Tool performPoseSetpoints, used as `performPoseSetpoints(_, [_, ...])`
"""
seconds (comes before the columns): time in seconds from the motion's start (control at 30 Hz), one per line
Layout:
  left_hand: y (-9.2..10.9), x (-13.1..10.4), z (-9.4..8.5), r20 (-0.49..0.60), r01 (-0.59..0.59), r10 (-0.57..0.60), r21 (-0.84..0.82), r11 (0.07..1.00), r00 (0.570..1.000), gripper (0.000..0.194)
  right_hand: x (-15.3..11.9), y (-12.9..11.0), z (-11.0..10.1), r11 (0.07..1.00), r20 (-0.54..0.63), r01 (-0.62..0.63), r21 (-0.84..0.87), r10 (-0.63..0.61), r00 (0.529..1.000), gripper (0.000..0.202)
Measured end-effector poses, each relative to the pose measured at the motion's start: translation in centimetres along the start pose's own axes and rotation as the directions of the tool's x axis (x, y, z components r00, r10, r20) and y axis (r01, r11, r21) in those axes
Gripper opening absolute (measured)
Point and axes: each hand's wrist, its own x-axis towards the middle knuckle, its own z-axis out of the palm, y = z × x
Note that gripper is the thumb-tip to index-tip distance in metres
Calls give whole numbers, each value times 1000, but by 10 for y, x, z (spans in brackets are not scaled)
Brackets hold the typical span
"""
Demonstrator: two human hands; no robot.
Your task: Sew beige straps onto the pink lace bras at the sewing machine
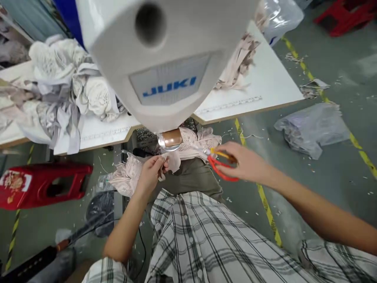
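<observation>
Below the white JUKI sewing machine (171,84), my left hand (153,169) pinches the edge of a pale pink lace garment (126,175). More of the pink fabric lies over my lap and under the machine head, to the right of that hand. My right hand (241,161) grips scissors (219,167) with red and yellow handles. Their blades point left toward the pink fabric near the machine's round metal and copper-coloured part (171,139). Whether the blades touch the cloth cannot be made out.
Cream and grey lace pieces (61,78) are heaped on the left of the white table (273,82); beige strips (240,63) lie on its right. A red stool (44,184) stands at the left. A plastic bag (315,125) lies on the floor at the right.
</observation>
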Motion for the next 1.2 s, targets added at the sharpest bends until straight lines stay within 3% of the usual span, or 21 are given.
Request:
performPoseSetpoints(0.1, [2,-4,3,65,12,-6,-81,997,998,26,-24,-39,24,993,62,117,26,-119,991,38])
performPoseSetpoints(0.23, [4,-9,5,82,-2,10,-99,995,997,22,-17,-62,41,986,-65,165,-21,-166,984,35])
performPoseSetpoints(0.4, [4,-14,4,64,-15,17,-34,999,998,23,3,-67,51,971,-78,237,-24,-238,968,36])
performPoseSetpoints(0.63, [2,-15,-2,38,-30,27,77,997,999,20,7,-66,53,967,42,254,36,-255,966,31])
performPoseSetpoints(0.73, [1,-14,-7,99,-19,17,13,1000,995,16,0,-63,50,974,61,203,97,-209,976,29])
performPoseSetpoints(0.87, [0,-15,-13,148,27,-8,-131,991,989,15,-9,-60,49,974,0,119,193,-122,993,33])
performPoseSetpoints(1.0, [-1,-15,-14,99,44,-26,-176,983,995,29,-12,-66,51,959,13,119,259,-126,992,45])
performPoseSetpoints(1.2, [0,-18,-11,1,-5,6,-149,989,1000,33,2,-82,58,953,42,97,286,-114,993,43])
